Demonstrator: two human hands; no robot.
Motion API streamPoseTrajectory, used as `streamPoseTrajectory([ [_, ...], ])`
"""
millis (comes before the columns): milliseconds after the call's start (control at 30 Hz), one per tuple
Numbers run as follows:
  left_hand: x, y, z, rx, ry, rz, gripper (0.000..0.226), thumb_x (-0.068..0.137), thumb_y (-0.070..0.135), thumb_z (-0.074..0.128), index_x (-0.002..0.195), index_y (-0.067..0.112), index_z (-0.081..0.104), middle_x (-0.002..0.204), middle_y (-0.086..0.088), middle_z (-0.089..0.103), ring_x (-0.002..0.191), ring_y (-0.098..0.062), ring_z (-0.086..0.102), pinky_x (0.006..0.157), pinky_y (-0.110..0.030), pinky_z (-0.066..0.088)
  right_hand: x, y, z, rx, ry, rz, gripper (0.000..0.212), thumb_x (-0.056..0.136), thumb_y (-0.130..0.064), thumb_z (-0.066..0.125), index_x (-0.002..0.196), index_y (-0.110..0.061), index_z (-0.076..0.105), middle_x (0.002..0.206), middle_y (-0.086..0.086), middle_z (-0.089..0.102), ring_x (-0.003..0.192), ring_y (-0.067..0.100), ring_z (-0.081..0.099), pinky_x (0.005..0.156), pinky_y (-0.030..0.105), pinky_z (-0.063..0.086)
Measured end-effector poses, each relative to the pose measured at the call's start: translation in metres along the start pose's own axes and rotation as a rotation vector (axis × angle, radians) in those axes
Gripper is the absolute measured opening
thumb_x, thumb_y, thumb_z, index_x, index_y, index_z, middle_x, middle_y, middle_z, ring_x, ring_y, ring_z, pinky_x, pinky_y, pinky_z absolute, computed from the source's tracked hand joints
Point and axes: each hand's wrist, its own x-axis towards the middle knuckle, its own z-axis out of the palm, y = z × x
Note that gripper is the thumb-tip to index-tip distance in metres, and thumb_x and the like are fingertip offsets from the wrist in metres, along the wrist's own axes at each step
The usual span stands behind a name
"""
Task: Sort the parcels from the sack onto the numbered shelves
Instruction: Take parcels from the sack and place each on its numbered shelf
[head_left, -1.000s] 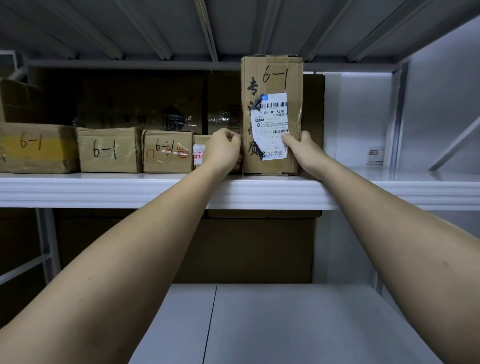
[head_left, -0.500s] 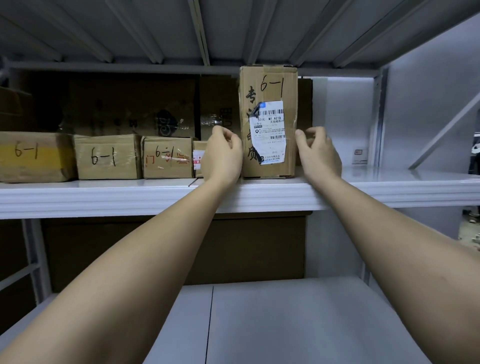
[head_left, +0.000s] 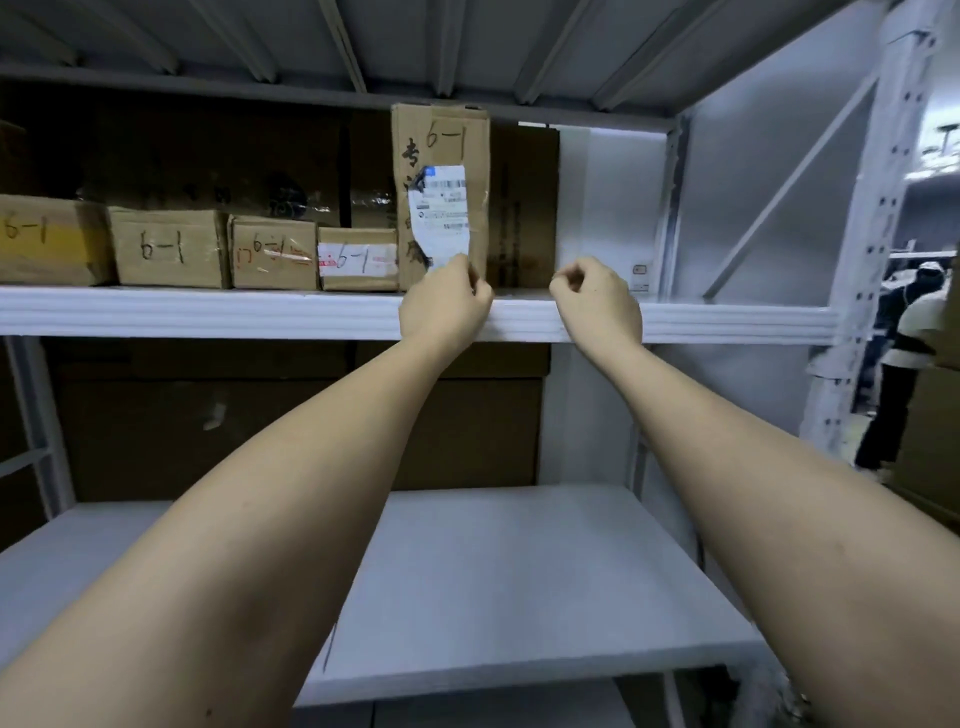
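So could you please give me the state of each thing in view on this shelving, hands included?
Tall parcel: upright on the upper shelf, marked 6-1, label partly peeled.
Four low parcels: in a row left of it, each marked 6-1.
Left hand: fingers curled, in front of the tall parcel's base; contact unclear.
Right hand: loosely curled, holding nothing.
Lower shelf: bare at the front.
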Motion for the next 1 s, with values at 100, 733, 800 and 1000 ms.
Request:
streamPoseTrajectory([
  [100,-0.038,0.035,0.016,-0.020,-0.054,-0.019,0.021,0.096,0.025,0.040,0.109,0.014,0.054,0.097,-0.003,0.064,0.081,-0.027,0.058,0.061,-0.032,0.039,-0.029,0.032,-0.038,-0.055,-0.024,0.015,0.017,0.094,-0.027,0.044,0.096,-0.020,0.060,0.096,-0.005,0.062,0.087,0.018,0.054,0.076,0.032,0.042],
  [733,-0.236,0.271,0.258,-0.041,-0.743,0.151,0.030,0.094,0.022,0.042,0.123,0.013,0.045,0.122,-0.012,0.054,0.104,-0.033,0.057,0.077,-0.037,0.044,-0.174,0.329,-0.195,-0.363,-0.245,0.473,0.012,0.091,-0.029,0.052,0.093,-0.021,0.060,0.102,0.003,0.066,0.093,0.027,0.060,0.076,0.035,0.047],
  [800,-0.251,0.284,0.292,-0.050,-0.810,0.174,0.030,0.096,0.025,0.043,0.123,0.014,0.045,0.122,-0.011,0.054,0.105,-0.032,0.057,0.075,-0.036,0.043,-0.186,0.366,-0.201,-0.382,-0.265,0.545,0.016,0.092,-0.030,0.050,0.096,-0.019,0.061,0.099,0.004,0.065,0.089,0.027,0.060,0.073,0.035,0.048],
  [1000,-0.282,0.324,0.398,-0.096,-1.031,0.190,0.035,0.097,0.026,0.047,0.129,0.012,0.044,0.125,-0.010,0.053,0.108,-0.031,0.055,0.076,-0.035,0.041,-0.213,0.473,-0.211,-0.341,-0.359,0.816,0.009,0.092,-0.027,0.050,0.086,-0.024,0.056,0.091,0.004,0.069,0.085,0.024,0.065,0.078,0.036,0.052],
])
